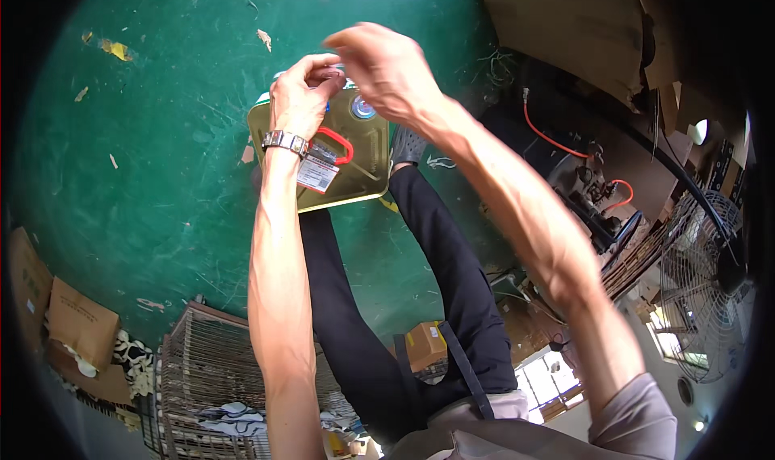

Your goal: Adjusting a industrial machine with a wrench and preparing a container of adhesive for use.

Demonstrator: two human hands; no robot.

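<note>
A squarish metal can [367, 169] with an olive-gold top stands on the floor by my feet. Its top carries a red handle [345, 149], a white printed label [316, 174] and a round blue-and-silver cap [363, 106]. Above the far left part of the can, my left hand [300, 98] has its fingers curled together in a pinch; anything between them is too small to make out. My right hand [387, 66] is raised over the can's far right part, just right of the left fingertips. Motion smears its fingers, so their grip cannot be told.
Scraps lie on the green floor [178, 161]. At the right are a dark machine with a red hose [549, 137], a wire-caged fan [694, 290] and cardboard sheets [565, 32]. A slatted rack [210, 363] and cardboard boxes [81, 315] stand at the lower left.
</note>
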